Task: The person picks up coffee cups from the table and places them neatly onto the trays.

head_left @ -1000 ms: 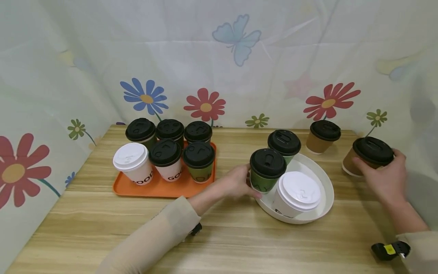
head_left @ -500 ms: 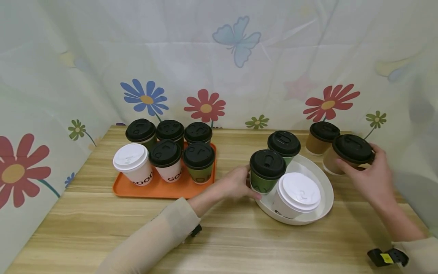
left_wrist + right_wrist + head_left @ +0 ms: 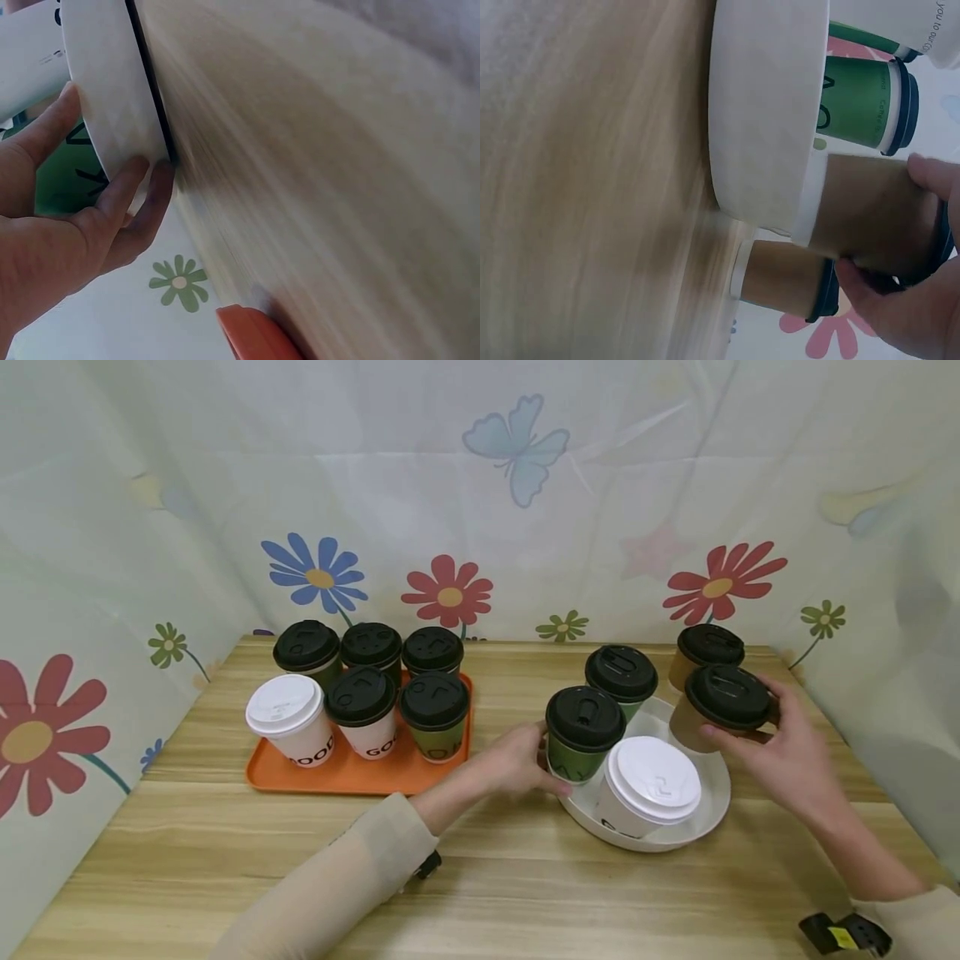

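Observation:
My right hand (image 3: 783,756) grips a brown paper cup (image 3: 874,210) with a black lid, over the right side of a round white tray (image 3: 716,814). In the right wrist view, the cup's base is level with the tray's rim, partly hidden behind it. My left hand (image 3: 67,232) holds the tray's left edge, thumb on the rim and fingers against the outer wall. Beside it, a green cup (image 3: 577,760) with a black lid stands in the tray. Another green cup (image 3: 621,677) is behind, and a white-lidded cup (image 3: 652,785) in front.
A second brown cup (image 3: 705,652) stands on the table behind the tray. To the left, an orange tray (image 3: 360,777) carries several lidded cups, one with a white lid (image 3: 285,703). A flower-printed curtain (image 3: 585,535) hangs behind the wooden table (image 3: 480,877).
My right hand has carried the brown cup leftward from the table's right side to the white tray. My left hand has stayed at the tray's edge.

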Available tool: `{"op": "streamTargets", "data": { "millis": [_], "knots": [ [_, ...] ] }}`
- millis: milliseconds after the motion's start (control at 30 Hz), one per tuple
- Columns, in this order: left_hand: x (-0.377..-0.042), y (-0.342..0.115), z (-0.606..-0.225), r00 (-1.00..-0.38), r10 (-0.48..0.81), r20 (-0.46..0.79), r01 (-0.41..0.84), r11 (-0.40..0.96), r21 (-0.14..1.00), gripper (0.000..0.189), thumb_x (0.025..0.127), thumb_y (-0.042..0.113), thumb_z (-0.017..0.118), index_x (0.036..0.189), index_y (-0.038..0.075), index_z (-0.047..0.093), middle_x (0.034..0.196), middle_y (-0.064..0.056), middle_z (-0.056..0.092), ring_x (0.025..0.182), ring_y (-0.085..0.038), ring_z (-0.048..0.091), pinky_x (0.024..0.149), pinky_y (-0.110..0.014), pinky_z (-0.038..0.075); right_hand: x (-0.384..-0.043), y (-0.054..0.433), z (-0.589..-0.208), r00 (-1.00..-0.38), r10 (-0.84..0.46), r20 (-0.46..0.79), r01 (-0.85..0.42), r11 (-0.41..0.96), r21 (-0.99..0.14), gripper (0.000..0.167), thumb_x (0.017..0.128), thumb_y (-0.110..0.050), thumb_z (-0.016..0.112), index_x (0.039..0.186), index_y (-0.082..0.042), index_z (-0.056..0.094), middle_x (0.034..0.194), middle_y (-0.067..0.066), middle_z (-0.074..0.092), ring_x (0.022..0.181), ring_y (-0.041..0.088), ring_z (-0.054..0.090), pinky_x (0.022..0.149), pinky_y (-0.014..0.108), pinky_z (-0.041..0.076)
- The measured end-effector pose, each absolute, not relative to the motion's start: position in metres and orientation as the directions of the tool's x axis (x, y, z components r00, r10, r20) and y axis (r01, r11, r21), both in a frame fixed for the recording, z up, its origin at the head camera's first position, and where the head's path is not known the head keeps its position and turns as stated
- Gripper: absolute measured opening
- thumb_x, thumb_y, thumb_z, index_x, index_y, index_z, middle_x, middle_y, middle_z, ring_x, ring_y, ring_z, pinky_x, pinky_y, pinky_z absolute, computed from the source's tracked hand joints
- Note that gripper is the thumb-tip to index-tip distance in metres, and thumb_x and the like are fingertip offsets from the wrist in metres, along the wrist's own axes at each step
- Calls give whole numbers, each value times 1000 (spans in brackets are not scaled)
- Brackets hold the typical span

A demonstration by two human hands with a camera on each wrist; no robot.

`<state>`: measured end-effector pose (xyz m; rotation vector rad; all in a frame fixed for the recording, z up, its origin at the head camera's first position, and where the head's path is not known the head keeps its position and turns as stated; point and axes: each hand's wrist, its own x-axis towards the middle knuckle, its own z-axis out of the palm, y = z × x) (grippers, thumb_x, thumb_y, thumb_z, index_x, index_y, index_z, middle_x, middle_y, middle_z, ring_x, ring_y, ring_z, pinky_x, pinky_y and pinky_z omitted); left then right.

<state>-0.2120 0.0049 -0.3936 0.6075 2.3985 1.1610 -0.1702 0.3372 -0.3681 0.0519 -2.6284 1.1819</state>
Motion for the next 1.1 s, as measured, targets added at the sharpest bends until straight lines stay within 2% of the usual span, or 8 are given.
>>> {"op": "streamTargets", "data": {
  "millis": [133,233,400,533,633,733,867,1100],
  "knots": [
    [-212,5,-392,-823,547,-154,234,573,786,74,76,22,95,138,10,56,125,-6,67,108,-13,61,97,-30,48,-168,333,-368,-976,37,215,-130,691,-711,99,89,-28,84,160,-1,19,151,30,37,131,50,41,98,56,49],
    [-212,5,-391,-823,548,-148,249,583,774,75,75,22,95,138,10,56,125,-7,67,109,-14,62,97,-30,48,-167,330,-368,-975,12,222,-152,691,-707,99,89,-26,84,159,1,19,150,32,37,131,52,40,95,70,43],
    [-212,4,-391,-825,542,-159,232,581,780,76,75,22,95,139,11,55,126,-7,66,109,-15,61,97,-31,49,-168,327,-372,-976,-28,218,-176,694,-698,98,88,-24,85,158,3,21,147,33,41,129,50,43,93,69,43],
    [-212,5,-391,-824,544,-156,237,582,777,76,75,23,95,139,11,55,127,-7,66,112,-15,61,99,-31,48,-170,327,-378,-974,-51,220,-193,696,-692,98,86,-22,87,157,2,25,144,31,44,126,46,46,90,38,56],
    [-212,5,-391,-823,545,-157,240,586,774,76,75,23,95,139,11,55,127,-7,66,112,-15,61,99,-31,48,-173,327,-383,-971,-57,230,-204,698,-686,96,84,-19,88,156,1,27,143,31,45,125,46,47,81,17,52],
    [-212,5,-392,-823,545,-162,235,586,776,77,76,24,95,140,11,55,126,-6,66,110,-16,61,98,-31,48,-175,327,-386,-970,-64,235,-213,693,-689,96,84,-16,88,156,3,26,143,33,44,127,48,46,91,36,56],
    [-212,4,-391,-822,545,-166,227,581,782,77,76,23,95,140,10,54,124,-7,66,108,-16,61,96,-32,49,-178,326,-387,-970,-70,233,-217,683,-697,96,86,-14,86,156,6,23,144,35,42,128,50,45,93,67,43],
    [-213,5,-392,-825,539,-172,213,578,788,78,76,22,95,140,10,53,124,-6,65,108,-17,61,95,-32,50,-184,325,-388,-977,-69,202,-196,662,-724,98,89,-20,84,158,5,18,147,37,37,132,54,40,95,73,40]
  ]
}}
